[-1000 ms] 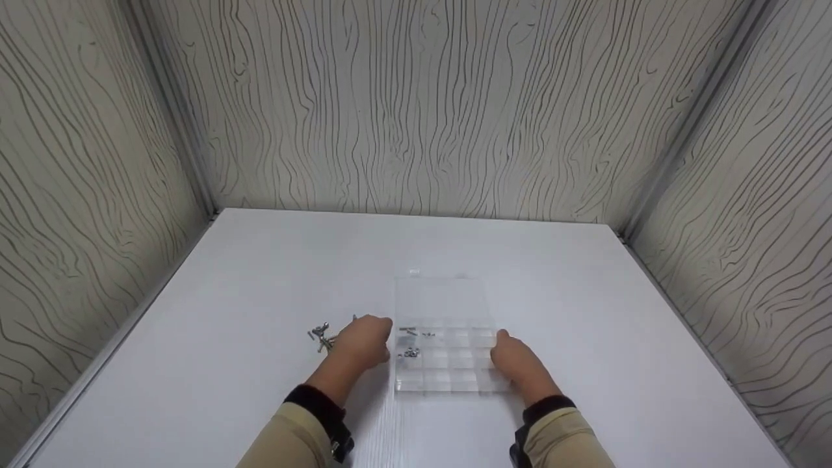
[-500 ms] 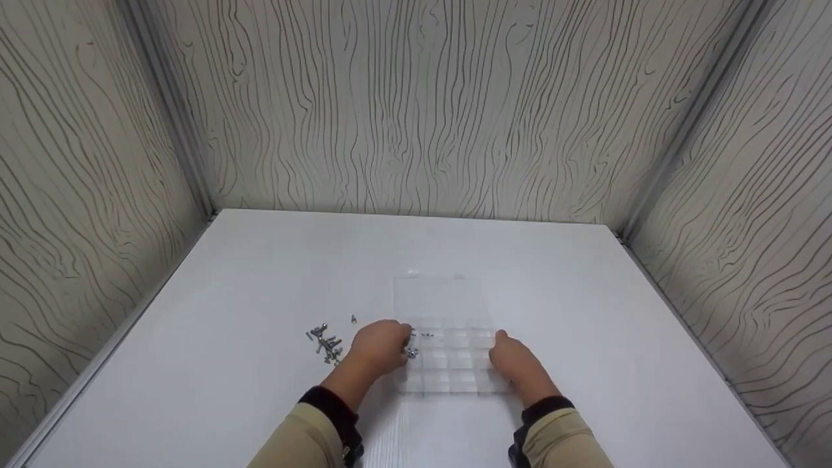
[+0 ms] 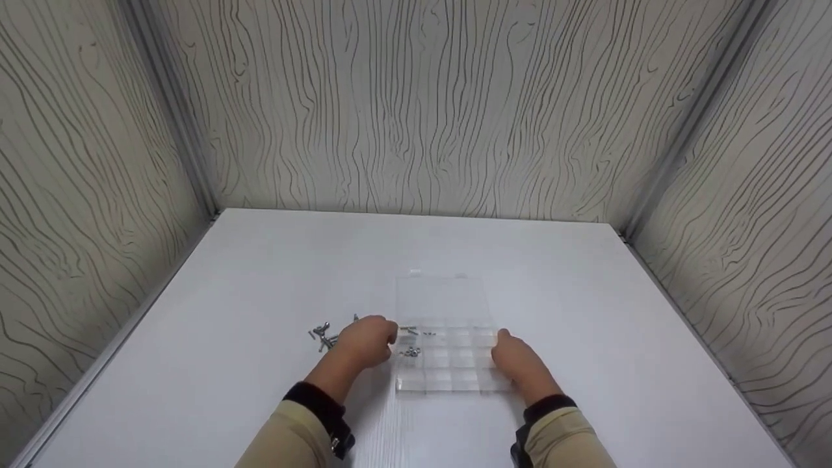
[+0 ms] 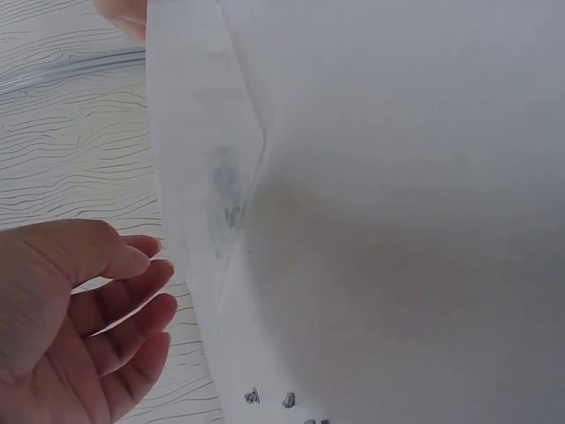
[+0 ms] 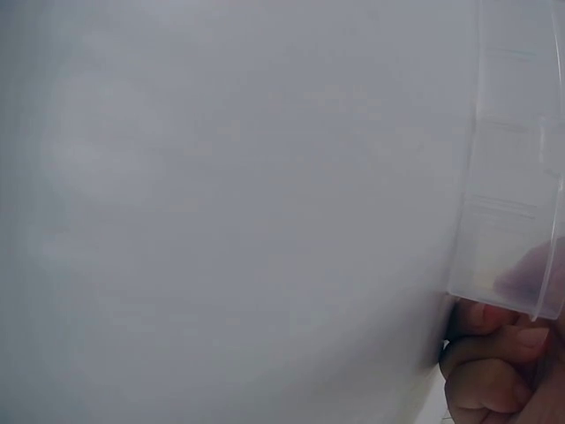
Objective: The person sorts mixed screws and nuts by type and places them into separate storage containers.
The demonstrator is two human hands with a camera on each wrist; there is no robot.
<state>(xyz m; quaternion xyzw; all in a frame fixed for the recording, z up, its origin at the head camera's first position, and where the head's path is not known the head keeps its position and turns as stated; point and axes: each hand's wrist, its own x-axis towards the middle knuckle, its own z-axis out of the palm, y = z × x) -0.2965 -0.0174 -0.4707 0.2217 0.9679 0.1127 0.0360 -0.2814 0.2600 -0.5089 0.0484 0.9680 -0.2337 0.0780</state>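
Observation:
A clear plastic compartment box (image 3: 452, 380) lies on the white table with its lid (image 3: 442, 298) folded back. Small metal screws (image 3: 409, 330) and nuts (image 3: 412, 352) sit in its left compartments. My left hand (image 3: 364, 341) hovers just left of the box. In the left wrist view that hand (image 4: 84, 327) has loosely curled fingers, thumb close to the index finger, and nothing visible between them. At the box's right side my right hand (image 3: 518, 361) grips the edge; in the right wrist view, curled fingers (image 5: 490, 380) show at the box's corner (image 5: 508, 230).
A loose pile of screws (image 3: 322, 333) lies on the table (image 3: 260, 279) left of the box, partly hidden by my left hand. Patterned panels (image 3: 403, 110) stand behind the table and along both sides.
My left hand moved right over the box's left compartments, then drew back left, uncovering the pieces there and covering part of the pile. The right hand stays at the box's edge.

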